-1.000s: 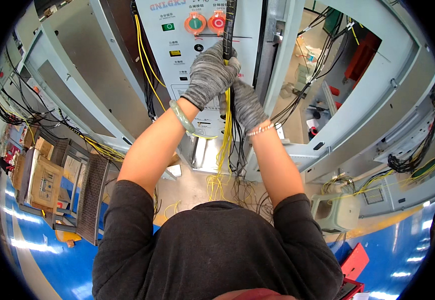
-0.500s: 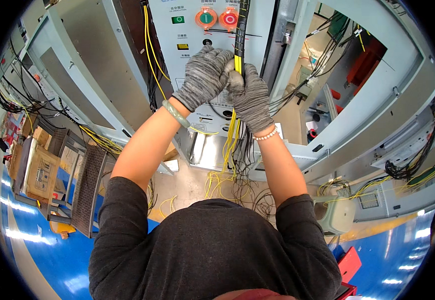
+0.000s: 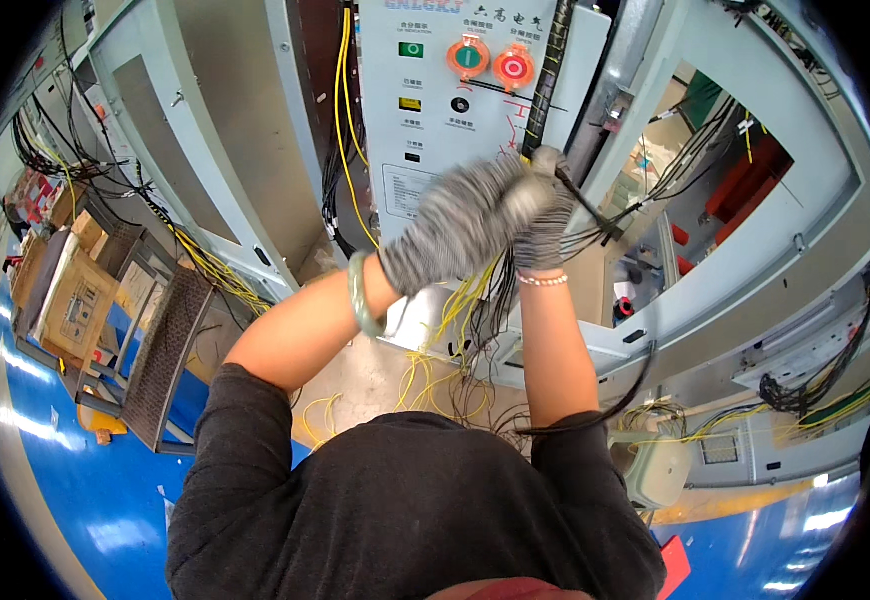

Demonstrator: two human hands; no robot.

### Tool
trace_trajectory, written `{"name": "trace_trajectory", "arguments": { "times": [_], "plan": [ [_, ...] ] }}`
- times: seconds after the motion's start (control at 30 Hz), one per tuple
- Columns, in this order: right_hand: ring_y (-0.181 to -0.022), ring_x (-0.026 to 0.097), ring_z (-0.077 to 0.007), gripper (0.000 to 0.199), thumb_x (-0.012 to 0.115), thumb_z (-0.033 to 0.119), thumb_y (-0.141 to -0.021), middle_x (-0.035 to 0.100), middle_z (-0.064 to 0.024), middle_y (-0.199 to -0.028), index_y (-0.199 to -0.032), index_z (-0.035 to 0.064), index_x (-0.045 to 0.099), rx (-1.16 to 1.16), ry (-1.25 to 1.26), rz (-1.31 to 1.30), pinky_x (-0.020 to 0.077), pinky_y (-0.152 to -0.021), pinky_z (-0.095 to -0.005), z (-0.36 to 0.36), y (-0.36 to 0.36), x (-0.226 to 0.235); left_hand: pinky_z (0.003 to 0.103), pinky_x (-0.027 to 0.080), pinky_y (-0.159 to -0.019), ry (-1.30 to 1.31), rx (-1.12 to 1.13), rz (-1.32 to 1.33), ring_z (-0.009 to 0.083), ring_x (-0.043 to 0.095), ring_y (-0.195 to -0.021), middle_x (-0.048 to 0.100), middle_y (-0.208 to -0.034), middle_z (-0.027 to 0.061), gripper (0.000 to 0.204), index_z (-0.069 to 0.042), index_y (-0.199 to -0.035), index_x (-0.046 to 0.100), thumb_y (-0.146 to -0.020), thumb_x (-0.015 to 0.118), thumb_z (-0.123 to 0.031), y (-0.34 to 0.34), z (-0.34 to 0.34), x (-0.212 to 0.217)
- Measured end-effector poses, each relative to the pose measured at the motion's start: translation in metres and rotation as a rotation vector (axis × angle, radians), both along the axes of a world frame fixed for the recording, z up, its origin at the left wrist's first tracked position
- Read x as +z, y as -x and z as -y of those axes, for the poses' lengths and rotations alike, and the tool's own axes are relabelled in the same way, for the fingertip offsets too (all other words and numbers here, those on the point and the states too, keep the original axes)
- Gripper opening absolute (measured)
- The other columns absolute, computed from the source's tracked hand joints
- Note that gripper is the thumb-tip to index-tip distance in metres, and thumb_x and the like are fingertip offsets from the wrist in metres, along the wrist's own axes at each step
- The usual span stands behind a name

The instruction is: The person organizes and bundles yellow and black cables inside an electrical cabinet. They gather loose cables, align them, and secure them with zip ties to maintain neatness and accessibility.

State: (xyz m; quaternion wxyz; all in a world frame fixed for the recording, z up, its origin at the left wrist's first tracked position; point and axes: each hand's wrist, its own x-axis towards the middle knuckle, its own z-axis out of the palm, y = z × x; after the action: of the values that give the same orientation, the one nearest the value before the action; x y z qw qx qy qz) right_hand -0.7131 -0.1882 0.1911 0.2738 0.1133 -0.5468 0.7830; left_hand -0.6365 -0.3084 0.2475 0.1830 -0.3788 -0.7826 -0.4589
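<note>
Both hands wear grey knit gloves and are raised in front of a grey electrical cabinet panel point(image 3: 425, 110) with an orange-ringed green button and a red button. My left hand point(image 3: 455, 225) is closed around a bundle of black and yellow wires point(image 3: 475, 300) that hangs below it. My right hand point(image 3: 545, 215) sits right beside it, gripping the same bundle where a black corrugated conduit point(image 3: 547, 75) comes down the panel's right edge. A green bangle circles my left wrist, a bead bracelet my right.
An open cabinet bay point(image 3: 695, 190) with black wiring lies to the right. Loose yellow wires point(image 3: 425, 385) trail on the floor below. Cardboard boxes point(image 3: 70, 300) and a mesh rack point(image 3: 170, 355) stand at left on a blue floor point(image 3: 105, 500).
Both hands have moved rightward and closer together along the wire bundle, and the view has tilted up and closer to the panel.
</note>
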Motion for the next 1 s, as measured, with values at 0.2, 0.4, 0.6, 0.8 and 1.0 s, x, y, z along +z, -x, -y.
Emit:
{"name": "trace_trajectory", "arguments": {
  "times": [0.2,0.4,0.6,0.8,1.0],
  "plan": [
    [-0.085,0.057,-0.0162,0.040,0.051,0.038,-0.087,0.060,-0.0071,-0.096,-0.107,0.0034,0.053,0.509,0.122,0.344,0.0469,-0.077,-0.0309,0.001,0.003,-0.030,0.039,0.046,-0.075,0.049,0.428,-0.066,0.0348,0.057,-0.086,0.060,-0.090,0.0200,0.041,-0.002,-0.101,0.058,-0.075,0.063,-0.033,0.070,-0.007,-0.019],
    [-0.040,0.038,-0.0116,0.030,0.043,0.040,-0.091,0.044,0.0010,-0.056,-0.081,0.0130,0.050,0.416,0.138,0.427,0.0330,-0.037,-0.0236,-0.012,-0.053,-0.056,0.041,0.046,-0.078,-0.137,0.376,-0.220,0.0373,0.056,-0.090,0.056,-0.100,0.0261,0.050,0.004,-0.110,0.050,-0.073,0.059,-0.028,0.076,-0.041,-0.036],
    [-0.040,0.036,-0.0104,0.041,0.043,0.050,-0.088,0.041,0.0006,-0.053,-0.082,0.0098,0.050,0.525,0.054,0.312,0.0290,-0.038,-0.0218,-0.024,-0.064,-0.044,0.042,0.046,-0.071,-0.097,0.164,-0.098,0.0372,0.057,-0.082,0.058,-0.083,0.0206,0.032,-0.002,-0.094,0.053,-0.071,0.058,-0.024,0.063,-0.010,-0.018],
    [-0.047,0.043,-0.0109,0.041,0.048,0.050,-0.086,0.045,-0.0006,-0.060,-0.092,0.0091,0.048,0.367,-0.176,0.163,0.0370,-0.042,-0.0234,-0.006,-0.069,-0.013,0.043,0.045,-0.069,0.154,0.287,-0.517,0.0316,0.055,-0.076,0.054,-0.078,0.0136,0.022,-0.006,-0.089,0.055,-0.074,0.054,-0.022,0.071,0.004,-0.022],
    [-0.060,0.047,-0.0091,0.031,0.054,0.035,-0.081,0.050,0.0016,-0.071,-0.097,0.0076,0.055,0.199,-0.299,0.075,0.0393,-0.052,-0.0223,-0.018,-0.033,-0.034,0.042,0.045,-0.071,0.240,0.297,-0.317,0.0315,0.057,-0.075,0.058,-0.080,0.0161,0.029,-0.005,-0.090,0.053,-0.085,0.045,-0.033,0.059,0.007,-0.073]
  ]
}}
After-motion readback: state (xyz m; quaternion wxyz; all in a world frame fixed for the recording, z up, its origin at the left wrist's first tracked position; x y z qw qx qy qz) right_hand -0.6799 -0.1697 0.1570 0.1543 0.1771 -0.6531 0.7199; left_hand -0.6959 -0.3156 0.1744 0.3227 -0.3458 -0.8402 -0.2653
